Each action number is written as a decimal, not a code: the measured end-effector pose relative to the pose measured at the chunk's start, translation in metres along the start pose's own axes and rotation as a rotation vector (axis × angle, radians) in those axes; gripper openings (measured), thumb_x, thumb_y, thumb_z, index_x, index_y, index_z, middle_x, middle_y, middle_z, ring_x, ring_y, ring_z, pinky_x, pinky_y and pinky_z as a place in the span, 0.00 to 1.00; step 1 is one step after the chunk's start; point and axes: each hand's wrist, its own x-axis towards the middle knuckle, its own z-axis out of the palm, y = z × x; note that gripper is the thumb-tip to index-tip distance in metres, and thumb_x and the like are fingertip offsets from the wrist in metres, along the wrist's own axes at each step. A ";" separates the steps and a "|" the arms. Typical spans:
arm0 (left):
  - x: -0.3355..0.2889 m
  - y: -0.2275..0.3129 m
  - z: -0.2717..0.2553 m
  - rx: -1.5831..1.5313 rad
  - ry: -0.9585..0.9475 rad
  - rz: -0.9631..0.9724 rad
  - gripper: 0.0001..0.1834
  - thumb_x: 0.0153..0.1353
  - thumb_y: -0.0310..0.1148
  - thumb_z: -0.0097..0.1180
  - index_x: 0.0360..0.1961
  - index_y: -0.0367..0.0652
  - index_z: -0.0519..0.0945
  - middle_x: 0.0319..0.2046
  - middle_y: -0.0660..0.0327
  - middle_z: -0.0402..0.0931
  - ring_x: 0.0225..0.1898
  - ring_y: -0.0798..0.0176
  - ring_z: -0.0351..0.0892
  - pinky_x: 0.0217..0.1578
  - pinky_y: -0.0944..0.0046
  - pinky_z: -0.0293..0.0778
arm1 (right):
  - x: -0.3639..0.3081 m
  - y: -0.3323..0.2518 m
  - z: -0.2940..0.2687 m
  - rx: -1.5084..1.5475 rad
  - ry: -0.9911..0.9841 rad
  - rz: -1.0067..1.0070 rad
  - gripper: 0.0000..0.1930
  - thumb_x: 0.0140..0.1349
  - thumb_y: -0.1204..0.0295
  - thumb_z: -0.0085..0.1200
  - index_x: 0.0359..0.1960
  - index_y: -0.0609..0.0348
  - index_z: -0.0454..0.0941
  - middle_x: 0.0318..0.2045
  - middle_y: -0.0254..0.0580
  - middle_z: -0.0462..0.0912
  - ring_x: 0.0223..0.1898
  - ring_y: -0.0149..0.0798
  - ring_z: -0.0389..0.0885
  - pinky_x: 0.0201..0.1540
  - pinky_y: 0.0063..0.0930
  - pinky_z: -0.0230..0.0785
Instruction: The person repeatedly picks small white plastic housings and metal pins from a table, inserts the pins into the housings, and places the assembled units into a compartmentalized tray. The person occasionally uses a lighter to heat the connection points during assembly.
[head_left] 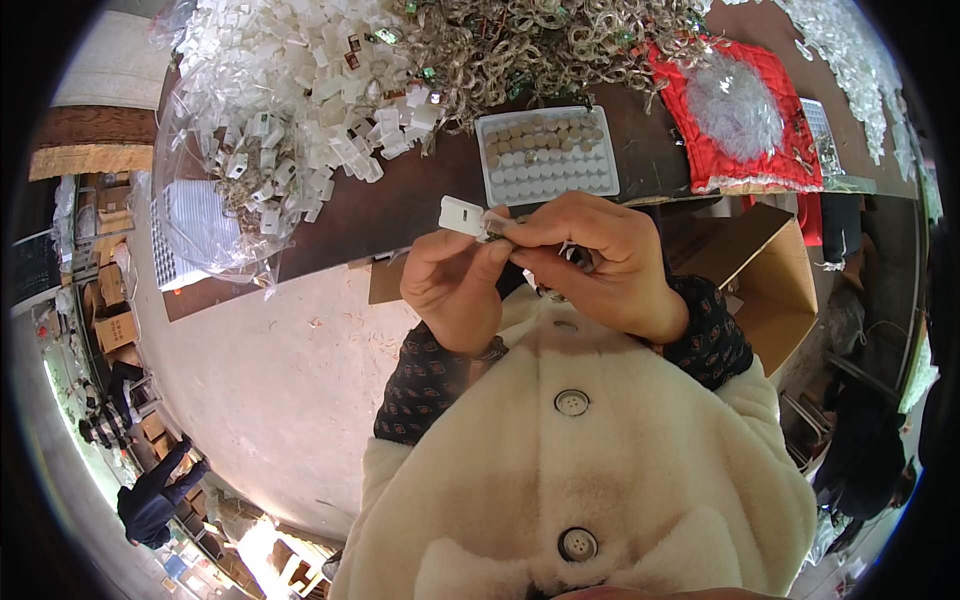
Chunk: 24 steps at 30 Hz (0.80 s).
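Observation:
My left hand (452, 288) pinches a small white plastic case (460, 215) with a dark slot in its face, held up over the table's front edge. Close beside it, the thumb and fingertips of my right hand (605, 262) are pressed together at the case's right end, on a small part I cannot make out. A thin loop of wire (573, 256) shows below the right fingers. Just beyond the hands lies a white tray (550, 185) with round button cells (545, 130) in its far rows.
White plastic cases (320, 80) lie heaped at the far left, partly in a clear bag (190, 200). Tangled wire strings (540, 50) cover the far middle. A red cloth (690, 130) carries clear strands (738, 110). A cardboard box (785, 280) stands at right; other people (150, 500) are farther off.

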 end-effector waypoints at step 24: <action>0.000 0.000 -0.003 -0.073 0.132 -0.143 0.09 0.69 0.23 0.55 0.48 0.42 0.76 0.46 0.48 0.82 0.45 0.59 0.83 0.50 0.60 0.79 | 0.004 0.009 0.022 -0.233 0.127 -0.140 0.13 0.55 0.84 0.63 0.42 0.61 0.83 0.37 0.42 0.83 0.31 0.40 0.84 0.32 0.26 0.76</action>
